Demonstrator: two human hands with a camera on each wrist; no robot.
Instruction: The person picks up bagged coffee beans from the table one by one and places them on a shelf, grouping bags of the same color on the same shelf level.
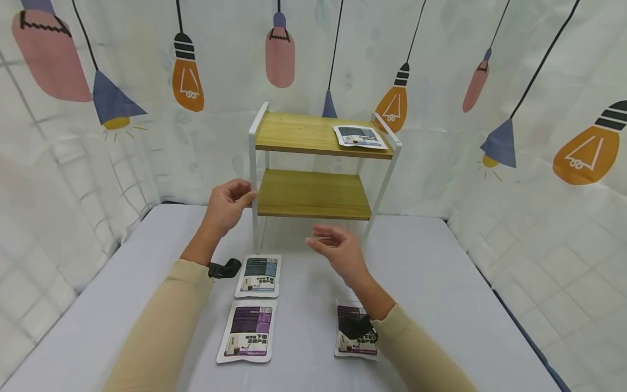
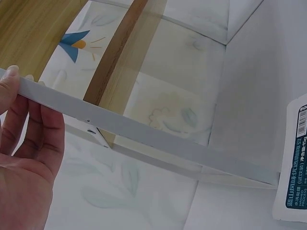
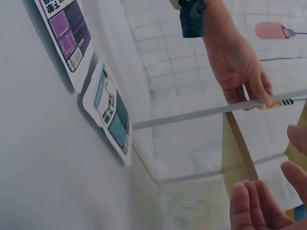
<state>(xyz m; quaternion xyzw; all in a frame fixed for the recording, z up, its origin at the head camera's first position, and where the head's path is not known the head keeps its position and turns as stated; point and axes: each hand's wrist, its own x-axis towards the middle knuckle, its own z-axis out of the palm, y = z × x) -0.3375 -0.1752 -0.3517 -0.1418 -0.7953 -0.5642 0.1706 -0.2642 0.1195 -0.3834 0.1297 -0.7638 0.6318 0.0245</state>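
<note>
A small two-tier shelf (image 1: 313, 209) with wooden boards and a white metal frame stands at the back of the table. My left hand (image 1: 227, 206) pinches its front left post (image 2: 144, 127), thumb on one side and fingers on the other. In front of the lower board, my right hand (image 1: 339, 251) is held in the air with relaxed fingers and nothing in them. A flat white pouch (image 1: 360, 136) lies on the top board at the right. Below the left hand, a blue-labelled pouch (image 1: 259, 276) rests on the table near the shelf's left leg.
Nearer the front lies a purple-labelled pouch (image 1: 247, 332), just below the blue-labelled one. A dark-labelled pouch (image 1: 352, 348) is partly covered by the right wrist. White printed curtains (image 1: 225, 136) enclose the back and sides of the white-covered table (image 1: 431, 305).
</note>
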